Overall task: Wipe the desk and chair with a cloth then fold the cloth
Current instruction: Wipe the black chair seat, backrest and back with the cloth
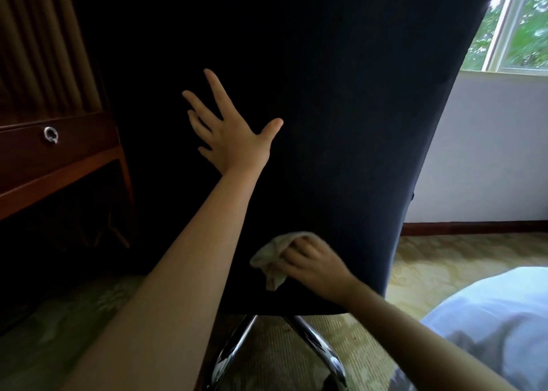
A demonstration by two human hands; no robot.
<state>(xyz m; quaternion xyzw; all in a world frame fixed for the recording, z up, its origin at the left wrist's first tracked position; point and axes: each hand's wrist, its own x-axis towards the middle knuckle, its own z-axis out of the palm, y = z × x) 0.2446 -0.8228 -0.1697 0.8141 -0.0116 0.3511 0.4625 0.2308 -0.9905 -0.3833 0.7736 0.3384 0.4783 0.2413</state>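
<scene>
beside desk (59,159), dark chair back (341,123), cloth (271,266), carpet (444,260), window (519,34)

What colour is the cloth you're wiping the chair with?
Pale beige cloth, gripped by the right hand; head view.

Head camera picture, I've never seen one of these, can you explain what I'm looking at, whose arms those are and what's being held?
There is no machine here. The single picture comes from a wide-angle camera worn on a person's head, looking forward and down, so the two bare arms are the wearer's own. The big dark shape is the back of an office chair, on a chrome base over patterned carpet. The left hand rests on the chair back with its fingers spread and straight, holding nothing. The right hand, lower down, grips a pale crumpled cloth against the chair, seemingly wiping it. At left is a wooden desk with a ring-pull drawer; at right, a window.
</scene>
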